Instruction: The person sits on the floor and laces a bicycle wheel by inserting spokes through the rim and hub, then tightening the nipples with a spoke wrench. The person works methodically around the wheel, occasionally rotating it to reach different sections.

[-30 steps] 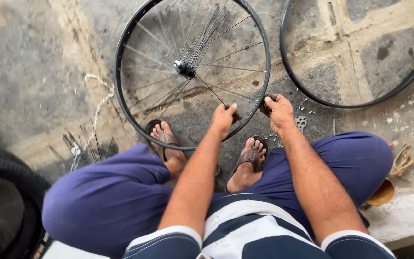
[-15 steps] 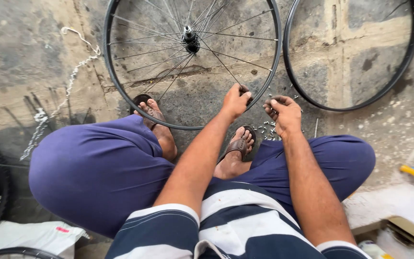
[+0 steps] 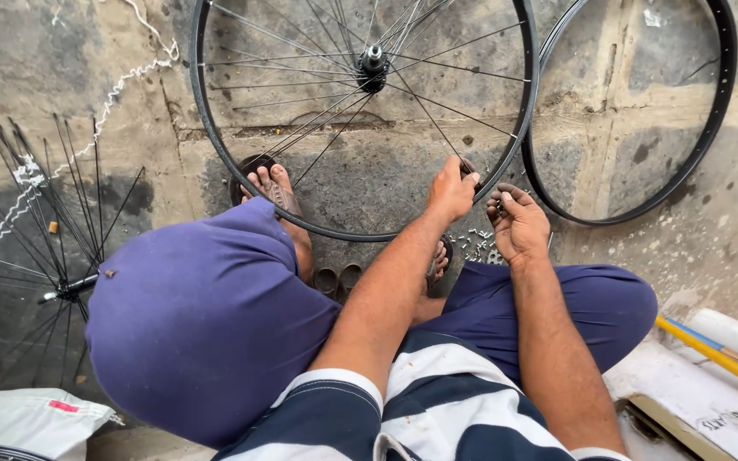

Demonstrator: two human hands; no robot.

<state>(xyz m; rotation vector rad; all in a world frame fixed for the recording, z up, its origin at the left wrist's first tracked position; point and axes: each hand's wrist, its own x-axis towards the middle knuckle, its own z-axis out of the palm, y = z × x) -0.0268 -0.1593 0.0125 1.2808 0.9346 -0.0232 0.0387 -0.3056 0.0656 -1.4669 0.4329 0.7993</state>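
While the person sits on the concrete floor [image 3: 70, 77] with knees wide in purple trousers, a loose bundle of spokes [image 3: 44, 230] fans out at 9 o'clock, joined at a small hub, with a white cord [image 3: 87, 119] trailing above it. White bag [image 3: 27, 418] at 7 o'clock. Left foot [image 3: 279, 201] in a sandal sits under the lower-left of the spoked wheel [image 3: 215, 154], which fills 12 o'clock: black rim, thin spokes, hub [image 3: 372, 64] near the top edge. Left hand [image 3: 453, 189] is closed on the wheel's rim at about 5 o'clock of the wheel, fingers curled over it; a dark small part shows at the fingertips, cannot tell what. Right hand [image 3: 518, 224] is just beside it, off the rim, fingers half curled, thumb and forefinger pinching something small and dark, too small to name. Small metal nipples [image 3: 477, 246] lie scattered on the floor between the hands and the right foot. Bare black rim [image 3: 711, 119] lies at 1 to 2 o'clock, its edge tucked behind the spoked wheel. Yellow stick [image 3: 711, 354] and white boards at 4 o'clock.
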